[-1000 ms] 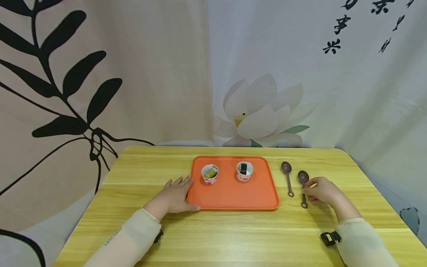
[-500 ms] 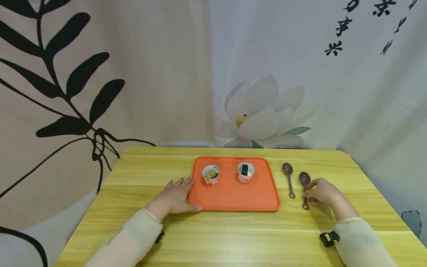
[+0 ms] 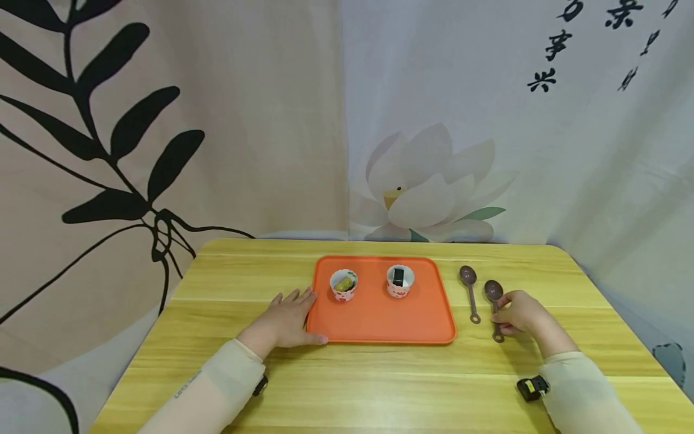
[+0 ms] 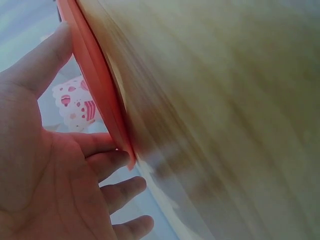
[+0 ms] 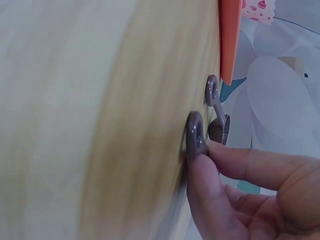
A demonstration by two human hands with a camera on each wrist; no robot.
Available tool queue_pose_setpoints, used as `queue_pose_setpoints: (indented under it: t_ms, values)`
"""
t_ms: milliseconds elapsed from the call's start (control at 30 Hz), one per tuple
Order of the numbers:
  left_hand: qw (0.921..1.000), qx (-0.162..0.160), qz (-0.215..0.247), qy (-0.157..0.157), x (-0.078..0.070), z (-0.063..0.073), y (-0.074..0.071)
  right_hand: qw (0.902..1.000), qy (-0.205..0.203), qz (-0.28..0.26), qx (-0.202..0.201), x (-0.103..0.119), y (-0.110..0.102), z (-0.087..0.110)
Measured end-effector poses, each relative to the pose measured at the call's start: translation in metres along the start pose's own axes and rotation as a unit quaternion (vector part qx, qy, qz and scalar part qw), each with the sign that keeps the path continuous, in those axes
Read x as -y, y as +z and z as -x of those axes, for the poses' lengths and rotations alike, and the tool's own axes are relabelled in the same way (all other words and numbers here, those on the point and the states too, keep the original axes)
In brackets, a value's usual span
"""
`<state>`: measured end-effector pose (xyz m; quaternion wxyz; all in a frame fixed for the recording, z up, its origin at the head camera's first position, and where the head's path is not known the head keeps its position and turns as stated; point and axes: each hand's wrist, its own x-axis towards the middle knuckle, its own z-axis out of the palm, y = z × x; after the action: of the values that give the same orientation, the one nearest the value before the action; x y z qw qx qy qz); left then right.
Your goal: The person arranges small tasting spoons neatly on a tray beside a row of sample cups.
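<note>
My left hand (image 3: 287,319) lies with straight, spread fingers along the left edge of an orange tray (image 3: 379,328), thumb at its near corner. In the left wrist view, the thumb and fingertips touch the tray's rim (image 4: 102,75). At the right, my right hand (image 3: 520,313) pinches the handle of a brown spoon (image 3: 493,290) between thumb and index finger. Its ring-shaped handle end (image 5: 191,137) shows in the right wrist view, close over the table. A second brown spoon (image 3: 468,275) lies just left of it.
Two patterned paper cups stand on the tray: the left cup (image 3: 343,295) holds a yellow-green piece, the right cup (image 3: 398,291) a black-and-white one. The wooden table (image 3: 379,386) ends at a printed curtain (image 3: 271,120) behind.
The pinched spoon has turned slightly, its bowl shifting a little left. My left hand keeps its place at the tray. The whole head view has shifted slightly.
</note>
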<state>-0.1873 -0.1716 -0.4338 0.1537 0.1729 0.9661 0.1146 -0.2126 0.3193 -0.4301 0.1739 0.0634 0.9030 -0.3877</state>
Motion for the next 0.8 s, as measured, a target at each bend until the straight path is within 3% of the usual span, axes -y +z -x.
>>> queue_pose_setpoints:
  t_ms: [800]
  values:
    - [1.0, -0.001, -0.001, -0.004, -0.0001, -0.0003, 0.002, 0.9999, -0.004, -0.004, 0.012, -0.0023, -0.0029, 0.0016]
